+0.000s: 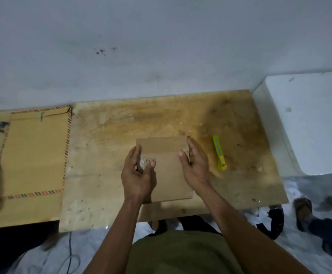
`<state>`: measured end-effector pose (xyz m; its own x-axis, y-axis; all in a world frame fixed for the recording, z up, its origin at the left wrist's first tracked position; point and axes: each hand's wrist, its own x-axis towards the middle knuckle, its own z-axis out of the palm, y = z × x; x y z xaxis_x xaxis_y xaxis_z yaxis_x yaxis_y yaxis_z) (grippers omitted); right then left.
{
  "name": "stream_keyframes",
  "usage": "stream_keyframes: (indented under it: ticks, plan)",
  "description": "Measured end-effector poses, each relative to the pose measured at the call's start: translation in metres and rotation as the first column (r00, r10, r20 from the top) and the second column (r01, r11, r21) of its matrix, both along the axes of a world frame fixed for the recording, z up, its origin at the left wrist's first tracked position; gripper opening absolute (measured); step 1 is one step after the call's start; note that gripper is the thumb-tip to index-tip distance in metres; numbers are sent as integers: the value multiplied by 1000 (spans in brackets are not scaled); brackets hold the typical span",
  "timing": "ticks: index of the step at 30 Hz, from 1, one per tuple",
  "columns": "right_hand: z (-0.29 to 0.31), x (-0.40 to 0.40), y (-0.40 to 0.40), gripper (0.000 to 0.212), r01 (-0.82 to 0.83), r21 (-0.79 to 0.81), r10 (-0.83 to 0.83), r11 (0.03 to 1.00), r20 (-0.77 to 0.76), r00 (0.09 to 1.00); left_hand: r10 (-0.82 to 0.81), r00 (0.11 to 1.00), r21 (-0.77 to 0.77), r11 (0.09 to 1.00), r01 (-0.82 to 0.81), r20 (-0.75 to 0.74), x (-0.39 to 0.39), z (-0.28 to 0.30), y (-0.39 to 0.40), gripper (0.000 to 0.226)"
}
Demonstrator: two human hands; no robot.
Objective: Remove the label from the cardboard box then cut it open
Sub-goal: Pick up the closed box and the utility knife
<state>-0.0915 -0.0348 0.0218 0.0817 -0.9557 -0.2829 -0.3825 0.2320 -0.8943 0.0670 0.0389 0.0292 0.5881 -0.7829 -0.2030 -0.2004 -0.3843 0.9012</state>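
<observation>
A: Cardboard box (168, 175) lies flat at centre of the stained plywood tabletop (121, 125). Label (147, 163) at its 9 o'clock edge; handwriting blurred, unreadable.

B: Hands?

A: Left hand (138, 175) grips the box's left edge, thumb on the label. Right hand (195, 167) touches the right edge, fingers straight. Yellow-green utility knife (219, 153) at 3 o'clock, apart. Striped-border envelope (36, 153) at 9 o'clock.
</observation>
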Motion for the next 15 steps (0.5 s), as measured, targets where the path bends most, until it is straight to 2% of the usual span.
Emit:
stream_keyframes:
  ticks: [2,4,7,9,15]
  plan:
    - [9,1,5,58,-62,-40,60,997,-60,996,-47,999,-5,999,47,7,5,10,-1,64]
    - [15,3,10,58,-52,-72,45,996,-92,995,-116,992,6,993,116,41,9,17,-3,66]
    - [19,4,17,52,51,-150,-67,987,-103,992,-185,981,22,983,184,53,11,19,-1,70]
    - [22,3,22,48,114,-142,-128,983,-94,987,-227,972,36,974,225,61,10,17,0,73]
    - [29,-35,48,44,302,-127,-318,945,-128,939,-409,910,49,913,406,65,-30,15,-6,61]
